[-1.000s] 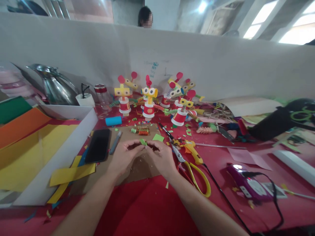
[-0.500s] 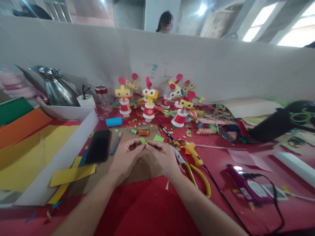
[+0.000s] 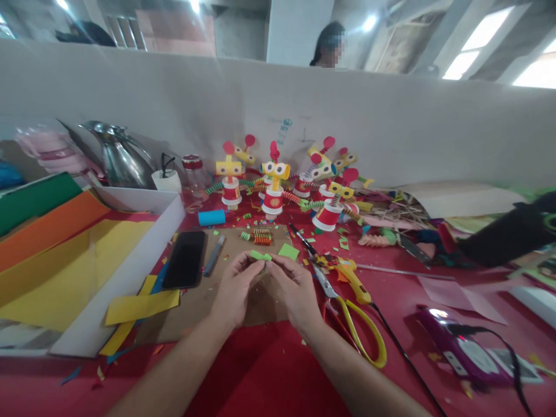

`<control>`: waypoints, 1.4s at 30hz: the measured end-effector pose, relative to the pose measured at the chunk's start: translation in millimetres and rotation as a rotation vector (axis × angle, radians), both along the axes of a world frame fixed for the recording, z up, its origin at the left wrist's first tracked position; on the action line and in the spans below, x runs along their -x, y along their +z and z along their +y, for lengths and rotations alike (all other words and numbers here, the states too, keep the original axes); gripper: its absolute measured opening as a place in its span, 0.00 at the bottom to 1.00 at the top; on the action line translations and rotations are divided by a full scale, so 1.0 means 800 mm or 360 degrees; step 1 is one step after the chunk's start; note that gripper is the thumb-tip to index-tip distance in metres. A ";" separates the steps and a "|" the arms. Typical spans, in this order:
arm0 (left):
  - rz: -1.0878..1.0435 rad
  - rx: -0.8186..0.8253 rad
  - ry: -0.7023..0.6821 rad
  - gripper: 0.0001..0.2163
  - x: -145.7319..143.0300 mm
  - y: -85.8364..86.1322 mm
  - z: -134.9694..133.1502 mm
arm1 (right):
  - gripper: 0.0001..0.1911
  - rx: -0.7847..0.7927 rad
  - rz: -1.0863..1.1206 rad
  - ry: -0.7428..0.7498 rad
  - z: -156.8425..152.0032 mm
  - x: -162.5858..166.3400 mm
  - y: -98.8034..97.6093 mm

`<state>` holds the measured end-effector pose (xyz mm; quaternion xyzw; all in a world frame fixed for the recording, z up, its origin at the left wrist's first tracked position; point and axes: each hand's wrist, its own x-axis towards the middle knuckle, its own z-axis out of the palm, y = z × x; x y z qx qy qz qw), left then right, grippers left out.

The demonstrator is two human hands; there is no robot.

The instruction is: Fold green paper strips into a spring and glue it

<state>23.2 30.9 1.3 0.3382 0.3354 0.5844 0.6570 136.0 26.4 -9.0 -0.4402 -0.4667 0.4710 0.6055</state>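
Between my fingertips is a small strip of light green paper (image 3: 259, 255). My left hand (image 3: 237, 284) pinches it from the left, and my right hand (image 3: 295, 286) pinches it from the right; the fingertips almost meet. Both hands are above a brown cardboard sheet (image 3: 195, 315). Just beyond them on the cardboard lie folded orange paper springs (image 3: 262, 238), a small green paper spring (image 3: 245, 236) and a flat green paper square (image 3: 288, 251). A grey marker (image 3: 214, 256) rests left of my left hand. Yellow-handled scissors (image 3: 350, 324) lie beside my right hand.
Several paper-cup robot figures (image 3: 273, 200) stand at the back. On the left are a black phone (image 3: 184, 259), yellow strips (image 3: 143, 307) and a white box (image 3: 169, 214) of coloured paper. To the right are a yellow glue gun (image 3: 354, 282) with a cord and a purple device (image 3: 463, 347).
The view has shifted a little, so everything sits further right in the picture. My fingers have turned the green paper strip slightly, and it now lies flatter between them.
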 end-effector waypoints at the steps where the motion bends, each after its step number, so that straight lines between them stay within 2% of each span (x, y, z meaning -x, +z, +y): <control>1: 0.0073 -0.0008 0.0007 0.04 0.002 0.001 0.001 | 0.09 0.0016 -0.0023 0.0009 0.000 -0.001 0.001; 6: 0.0516 0.0001 0.0035 0.09 0.015 0.011 0.008 | 0.11 0.0089 -0.0244 0.0116 0.001 -0.008 0.007; 10: 0.0682 -0.0002 -0.0063 0.10 0.022 0.019 0.010 | 0.09 -0.0063 -0.0493 0.0156 0.004 -0.017 0.012; 13: 0.0694 -0.0049 -0.0010 0.10 0.020 0.019 0.007 | 0.08 -0.0129 -0.0498 0.0109 0.003 -0.018 0.014; 19: 0.0547 0.0007 0.0166 0.10 0.009 0.007 0.003 | 0.10 -0.0004 -0.0142 0.0201 0.000 -0.007 0.011; 23: 0.0409 0.0063 0.0146 0.09 0.008 0.006 0.006 | 0.10 0.0020 -0.0130 0.0212 0.002 -0.006 0.010; 31: 0.0566 -0.0010 0.0108 0.09 0.014 0.005 0.011 | 0.11 0.0081 -0.0235 0.0226 0.002 -0.009 0.016; 42: 0.0413 0.0000 -0.0017 0.06 0.012 0.005 0.010 | 0.12 0.0073 -0.0317 0.0303 0.008 -0.015 0.009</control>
